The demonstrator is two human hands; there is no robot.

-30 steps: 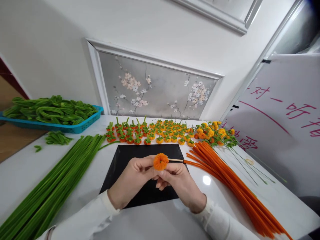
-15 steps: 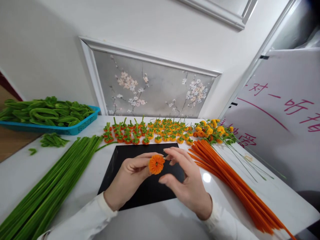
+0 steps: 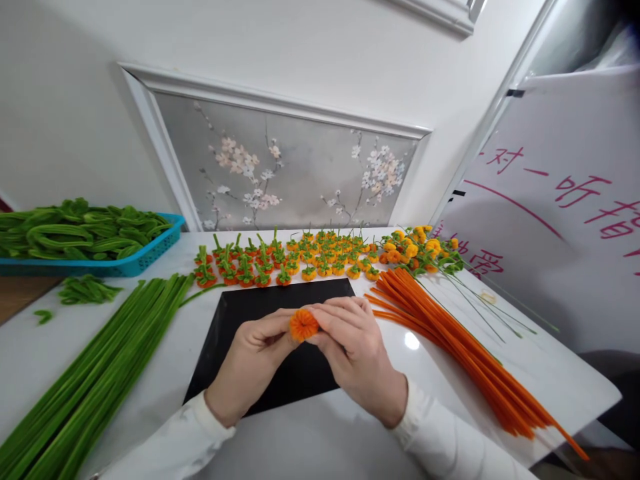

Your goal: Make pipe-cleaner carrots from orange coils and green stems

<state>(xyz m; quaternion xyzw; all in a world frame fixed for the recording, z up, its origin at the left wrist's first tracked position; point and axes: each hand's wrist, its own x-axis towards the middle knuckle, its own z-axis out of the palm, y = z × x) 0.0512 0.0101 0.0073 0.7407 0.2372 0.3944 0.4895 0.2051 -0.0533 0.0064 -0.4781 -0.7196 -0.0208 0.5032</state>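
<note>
Between both hands, above a black mat (image 3: 220, 333), is a small round orange pipe-cleaner flower (image 3: 303, 325), its ribbed top facing me. My left hand (image 3: 257, 353) pinches it from the left with thumb and fingers. From the right, my right hand (image 3: 353, 347) presses thumb and fingertips against its side; the fingers are closed. The underside of the flower is hidden. Behind the mat stand rows of small orange flowers with green tops (image 3: 245, 267) and yellow-orange ones (image 3: 325, 257).
Long green pipe cleaners (image 3: 105, 367) lie at left, with short green pieces (image 3: 87, 290) behind. A blue basket (image 3: 155, 247) holds green loops. Orange pipe cleaners (image 3: 460, 353) lie at right, near a bunch of yellow and orange stemmed flowers (image 3: 420, 250). A whiteboard (image 3: 550, 267) stands at right.
My right hand has closed from spread fingers onto the orange flower. My left hand keeps its pinch. The view has shifted slightly.
</note>
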